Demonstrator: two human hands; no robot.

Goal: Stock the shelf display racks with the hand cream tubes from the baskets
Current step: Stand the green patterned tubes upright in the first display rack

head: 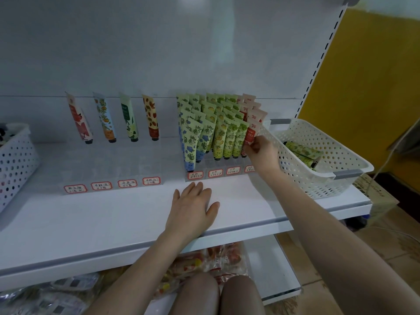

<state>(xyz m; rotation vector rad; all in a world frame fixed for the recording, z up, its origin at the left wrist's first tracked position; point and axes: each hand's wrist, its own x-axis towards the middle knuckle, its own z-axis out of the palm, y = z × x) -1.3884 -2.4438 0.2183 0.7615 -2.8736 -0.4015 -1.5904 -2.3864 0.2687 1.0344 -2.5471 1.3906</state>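
1. The left hand (193, 205) lies flat on the white shelf (113, 223). Its fingers are straight and it holds nothing.
2. The right hand (261, 153) pinches a red tube (251, 133) at the front of the last row of the right rack (218, 164). The hand hides the tube's bottom end, so I cannot tell if it sits in the rack.
3. This rack is full of green, blue and red tubes that lean back in rows. The back ones are mostly hidden by the front ones.
4. The left rack (113, 169) has only four tubes, one at the back of each row.
5. A white basket (318, 178) stands just beside the right rack. A few green tubes (300, 151) lie in it, partly hidden by its wall.
6. A second basket (16, 164) is cut off at the left edge. What is in it is hard to make out.
7. The labels (127, 183) on the racks are too small to read.
8. Packets (216, 260) lie under the shelf, partly hidden by it.
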